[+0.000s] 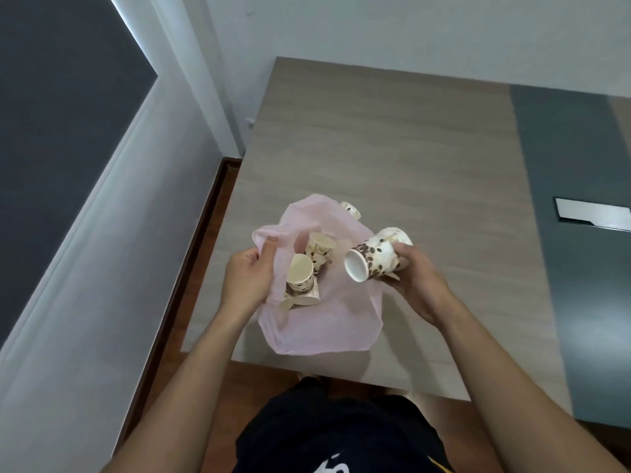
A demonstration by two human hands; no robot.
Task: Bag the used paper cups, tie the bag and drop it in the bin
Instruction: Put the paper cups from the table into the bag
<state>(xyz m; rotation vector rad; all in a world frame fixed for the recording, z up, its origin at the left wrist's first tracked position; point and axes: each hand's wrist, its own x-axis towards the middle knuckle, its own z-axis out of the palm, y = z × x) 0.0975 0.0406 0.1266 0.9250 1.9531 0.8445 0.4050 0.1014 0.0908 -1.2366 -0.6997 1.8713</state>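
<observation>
Your right hand (pixel 415 279), right of frame centre, grips a white paper cup printed with brown coffee beans (pixel 374 256), fingers wrapped round its rim end; the cup lies tilted on its side, base pointing left toward the bag, held just above the bag's right edge. Your left hand (pixel 247 279), left of centre, pinches the left rim of the thin pink plastic bag (pixel 324 322), thumb on top, holding the mouth open. The bag sits on the light wood-grain tabletop (pixel 392 148), near the table's lower-left corner, bottom edge close to the table's near edge. Inside the bag mouth, between your two hands, lie several more bean-print paper cups (pixel 305 271), tumbled on their sides and touching each other; exact count unclear, at least three. One further bean-print cup (pixel 351 209) peeks out behind the bag's upper right edge, on the table, mostly hidden by the plastic. Nothing stands between the held cup and the bag opening. At right of the frame, a dark grey-green panel (pixel 573 216) runs down the tabletop with a silver rectangular plate (pixel 592 218) set in it, well apart from the bag. Reddish-brown wooden floor (pixel 205 233) shows left of the table; white wall (pixel 375 25) along the top.
</observation>
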